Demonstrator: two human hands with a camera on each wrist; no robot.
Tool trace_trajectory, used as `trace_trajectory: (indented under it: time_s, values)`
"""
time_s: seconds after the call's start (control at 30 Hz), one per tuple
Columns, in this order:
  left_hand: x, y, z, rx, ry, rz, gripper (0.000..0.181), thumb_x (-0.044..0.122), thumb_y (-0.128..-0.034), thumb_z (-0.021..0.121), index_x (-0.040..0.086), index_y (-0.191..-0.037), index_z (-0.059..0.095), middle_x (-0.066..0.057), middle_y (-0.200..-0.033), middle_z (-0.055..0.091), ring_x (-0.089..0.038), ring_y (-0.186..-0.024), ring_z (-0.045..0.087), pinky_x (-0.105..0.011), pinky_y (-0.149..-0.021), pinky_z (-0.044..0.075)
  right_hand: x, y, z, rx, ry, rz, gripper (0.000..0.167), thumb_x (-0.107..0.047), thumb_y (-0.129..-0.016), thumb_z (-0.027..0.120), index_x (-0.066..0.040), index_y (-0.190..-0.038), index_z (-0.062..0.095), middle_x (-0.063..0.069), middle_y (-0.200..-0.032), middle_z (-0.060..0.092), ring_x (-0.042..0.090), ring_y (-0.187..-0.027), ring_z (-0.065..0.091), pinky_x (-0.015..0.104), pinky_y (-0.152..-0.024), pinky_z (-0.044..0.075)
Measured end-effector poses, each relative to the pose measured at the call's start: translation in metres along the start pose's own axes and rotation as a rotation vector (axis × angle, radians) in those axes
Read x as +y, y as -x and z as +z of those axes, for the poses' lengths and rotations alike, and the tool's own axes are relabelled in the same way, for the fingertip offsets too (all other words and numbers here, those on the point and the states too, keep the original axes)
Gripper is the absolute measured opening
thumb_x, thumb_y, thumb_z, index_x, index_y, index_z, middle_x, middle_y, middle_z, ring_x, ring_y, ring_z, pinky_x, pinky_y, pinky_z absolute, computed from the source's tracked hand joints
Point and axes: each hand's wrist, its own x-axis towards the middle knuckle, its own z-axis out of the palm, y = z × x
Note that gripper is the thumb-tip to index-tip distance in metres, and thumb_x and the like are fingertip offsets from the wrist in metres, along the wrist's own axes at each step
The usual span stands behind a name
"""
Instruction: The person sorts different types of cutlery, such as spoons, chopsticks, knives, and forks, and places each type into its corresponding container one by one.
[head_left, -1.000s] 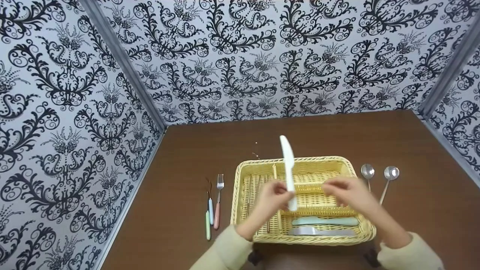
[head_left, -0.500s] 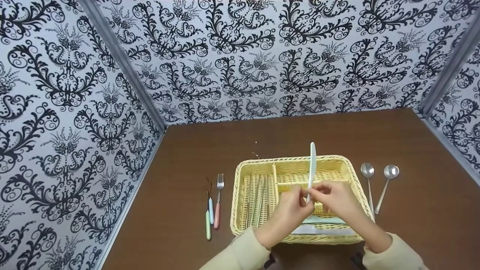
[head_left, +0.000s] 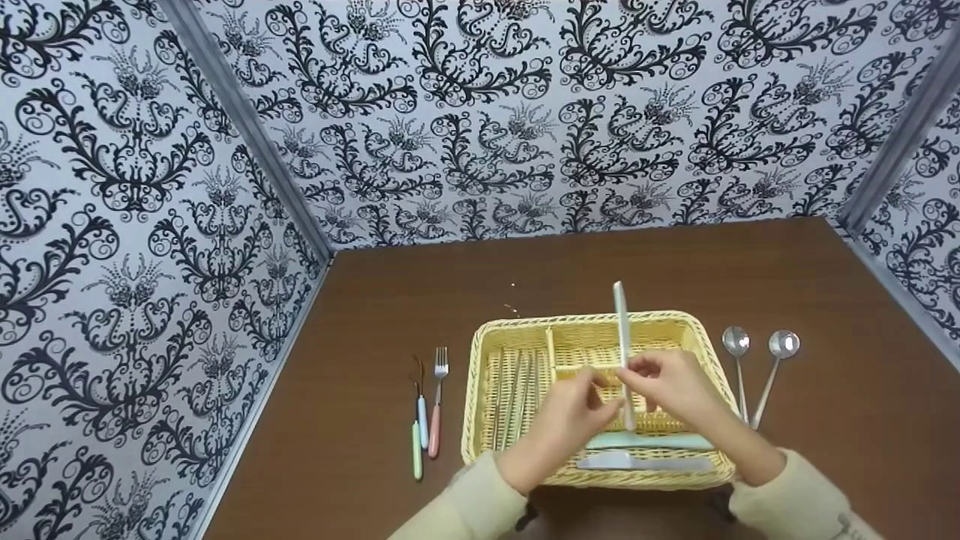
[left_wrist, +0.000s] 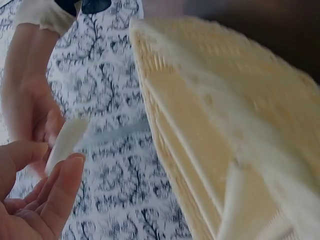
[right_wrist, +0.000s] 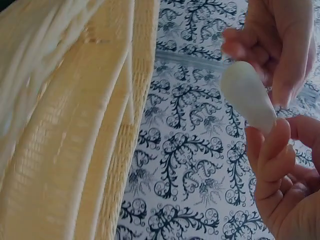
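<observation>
While a pale table knife (head_left: 624, 330) is held nearly upright above the yellow wicker cutlery basket (head_left: 592, 319), its handle is pinched between the thumb and fingers of the right hand (head_left: 671, 382). Beside the handle, the left hand (head_left: 570, 409) is held with thumb and fingers parted and nothing gripped; whether the knife is touched by it cannot be told. Both wrists are covered by cream sleeves (head_left: 480, 495). The basket is divided into a long compartment on the left, where slender chopsticks (head_left: 517, 397) are laid lengthwise, and crosswise compartments on the right; in the nearest of these, a mint-green knife (head_left: 660, 441) and a silvery knife (head_left: 645, 463) are laid side by side. To the left of the basket, a pink-handled fork (head_left: 434, 427) is set on the brown table (head_left: 390, 300) beside a blue-handled utensil (head_left: 422, 424) and a green-handled utensil (head_left: 416, 454), whose dark heads are not clearly shown. Near the right rim, two metal spoons (head_left: 784, 345) are placed. Behind, the table is bordered by black-and-white scroll-patterned walls (head_left: 487, 112).
</observation>
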Motion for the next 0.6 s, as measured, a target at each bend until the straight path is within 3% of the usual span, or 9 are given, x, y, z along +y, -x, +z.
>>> trace_trajectory:
  time_s: [0.07,0.13,0.2,0.27,0.4,0.5,0.6]
  values:
    - [-0.011,0.0,-0.011,0.004,0.014,-0.053,0.018,0.009,-0.0798,0.067,0.001,-0.091,0.056,-0.002,-0.064,0.061,-0.002,-0.053,0.052,-0.006,-0.048,0.04,0.008,-0.003,-0.004,-0.091,0.123,-0.128,0.013,-0.015,-0.082,0.065,-0.003,-0.079,0.066,0.004,-0.069,0.065,0.008,-0.047,0.051,0.018,-0.041,0.041]
    - [-0.027,0.001,-0.025,0.044,-0.019,-0.111,0.018,0.008,-0.079,0.066,0.001,-0.093,0.057,-0.004,-0.068,0.063,-0.007,-0.058,0.057,-0.011,-0.054,0.044,0.015,-0.005,-0.007,-0.184,0.317,-0.267,0.012,-0.014,-0.082,0.063,-0.007,-0.072,0.064,-0.002,-0.062,0.06,0.003,-0.047,0.046,0.018,-0.04,0.039]
    - [-0.047,0.002,-0.042,0.084,-0.058,-0.175,0.016,0.007,-0.0795,0.065,0.003,-0.094,0.058,-0.005,-0.072,0.064,-0.012,-0.06,0.059,-0.017,-0.056,0.047,0.022,-0.006,-0.007,-0.258,0.525,-0.384,0.018,-0.015,-0.079,0.063,-0.013,-0.062,0.059,-0.008,-0.054,0.052,0.001,-0.045,0.038,0.018,-0.038,0.032]
    - [-0.07,0.004,-0.059,0.136,-0.132,-0.235,0.015,0.007,-0.0792,0.064,0.005,-0.093,0.06,-0.006,-0.075,0.065,-0.015,-0.062,0.06,-0.024,-0.055,0.047,0.028,-0.006,-0.007,-0.343,0.677,-0.449,0.028,-0.016,-0.076,0.064,-0.017,-0.054,0.047,-0.011,-0.049,0.038,0.002,-0.044,0.028,0.018,-0.038,0.024]
    - [-0.114,0.015,-0.09,0.196,-0.257,-0.357,0.015,0.008,-0.079,0.063,0.006,-0.094,0.061,-0.007,-0.079,0.066,-0.019,-0.063,0.059,-0.033,-0.053,0.047,0.032,-0.004,0.0,-0.52,0.819,-0.478,0.04,-0.009,-0.066,0.064,-0.02,-0.05,0.028,-0.009,-0.051,0.022,0.006,-0.047,0.019,0.021,-0.04,0.018]
    - [-0.142,0.033,-0.105,0.167,-0.3,-0.476,0.019,0.01,-0.0796,0.063,0.005,-0.098,0.061,-0.006,-0.079,0.065,-0.019,-0.063,0.059,-0.034,-0.055,0.047,0.033,-0.005,0.007,-0.633,0.877,-0.459,0.038,-0.004,-0.06,0.061,-0.019,-0.05,0.028,-0.008,-0.049,0.024,0.006,-0.044,0.023,0.021,-0.039,0.02]
    - [-0.165,0.053,-0.111,0.119,-0.317,-0.584,0.02,0.01,-0.08,0.062,0.003,-0.099,0.06,-0.007,-0.079,0.065,-0.021,-0.064,0.059,-0.036,-0.055,0.047,0.036,-0.005,0.015,-0.705,0.943,-0.425,0.035,-0.005,-0.064,0.062,-0.018,-0.051,0.033,-0.006,-0.047,0.03,0.008,-0.042,0.028,0.023,-0.039,0.024]
